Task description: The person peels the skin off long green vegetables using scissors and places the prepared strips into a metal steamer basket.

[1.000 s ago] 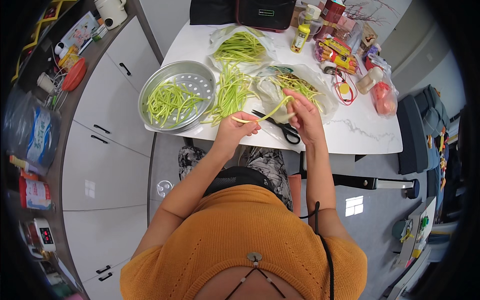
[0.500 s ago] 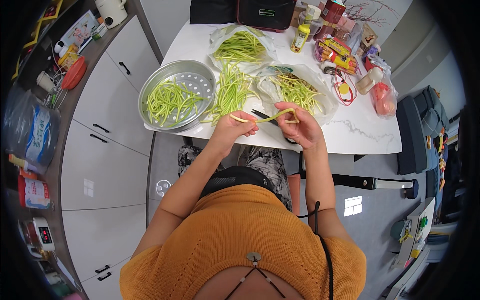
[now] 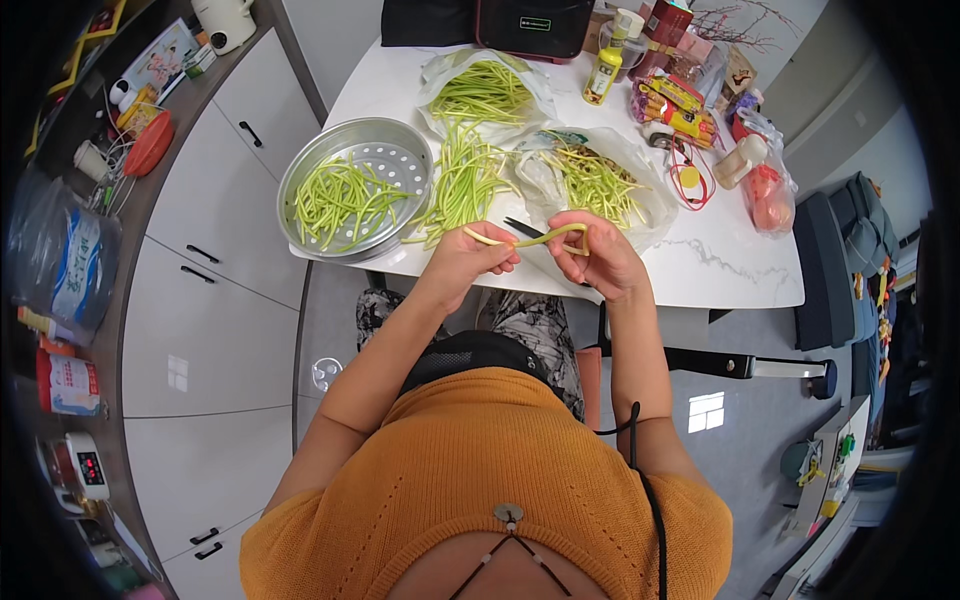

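A pale green garlic scape (image 3: 537, 240) is stretched between my two hands, just over the table's near edge. My left hand (image 3: 462, 258) pinches one stretch of it between thumb and fingers. The other end bends into a loop at my right hand (image 3: 610, 262), whose fingers are closed on it. Under the scape lies a tool with a dark pointed blade (image 3: 522, 228), probably scissors, partly hidden by my right hand. Cut green scapes (image 3: 345, 200) fill the left part of a round perforated metal steamer (image 3: 398, 158). Beside it is a pile of long scapes (image 3: 462, 185).
Scapes also lie in a far plastic bag (image 3: 435, 72) and a nearer bag (image 3: 655, 205) with yellower stems. A yellow bottle (image 3: 601, 78), packaged sausages (image 3: 678, 118), a red cord (image 3: 707, 185) and bagged fruit (image 3: 768, 195) stand farther right on the white table (image 3: 740, 270).
My right hand's fingers have curled in slightly around the looped end of the scape. My left hand stays nearly in place, still pinching it.
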`<state>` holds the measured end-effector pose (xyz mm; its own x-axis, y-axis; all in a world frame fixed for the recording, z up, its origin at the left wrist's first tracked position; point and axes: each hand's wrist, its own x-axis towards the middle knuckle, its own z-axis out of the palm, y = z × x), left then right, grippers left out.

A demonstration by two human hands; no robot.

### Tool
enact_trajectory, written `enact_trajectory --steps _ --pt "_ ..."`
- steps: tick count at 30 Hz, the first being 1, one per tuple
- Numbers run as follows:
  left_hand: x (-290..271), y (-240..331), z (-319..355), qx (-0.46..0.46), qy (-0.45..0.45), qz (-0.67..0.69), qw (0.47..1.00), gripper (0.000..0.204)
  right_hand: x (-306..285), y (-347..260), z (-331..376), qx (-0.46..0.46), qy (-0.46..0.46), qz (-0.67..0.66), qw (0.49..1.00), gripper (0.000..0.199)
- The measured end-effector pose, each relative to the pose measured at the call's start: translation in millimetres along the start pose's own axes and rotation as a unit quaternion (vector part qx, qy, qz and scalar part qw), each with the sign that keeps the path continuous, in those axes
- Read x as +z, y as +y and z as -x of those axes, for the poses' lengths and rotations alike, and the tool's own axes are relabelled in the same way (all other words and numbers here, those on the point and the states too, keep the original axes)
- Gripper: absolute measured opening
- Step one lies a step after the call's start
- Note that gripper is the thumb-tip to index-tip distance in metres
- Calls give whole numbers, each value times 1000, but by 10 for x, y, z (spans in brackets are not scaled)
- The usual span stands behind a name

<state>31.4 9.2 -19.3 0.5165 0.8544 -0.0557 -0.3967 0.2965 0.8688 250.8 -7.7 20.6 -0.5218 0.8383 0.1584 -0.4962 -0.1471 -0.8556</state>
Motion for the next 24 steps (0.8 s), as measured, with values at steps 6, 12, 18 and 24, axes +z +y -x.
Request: enact_trajectory --steps 6,12,18,24 --pt "2 -18 15 -3 -12 -3 1000 15 -12 9 16 -14 9 38 999 38" --pt "19 -63 14 -17 -24 12 999 14 142 4 -38 -50 26 48 997 30" --pt "36 -42 30 -18 -30 15 999 13 89 41 -60 -72 34 53 995 21" --pt "48 -45 37 -17 -28 14 999 13 68 85 -30 -80 144 74 984 16"
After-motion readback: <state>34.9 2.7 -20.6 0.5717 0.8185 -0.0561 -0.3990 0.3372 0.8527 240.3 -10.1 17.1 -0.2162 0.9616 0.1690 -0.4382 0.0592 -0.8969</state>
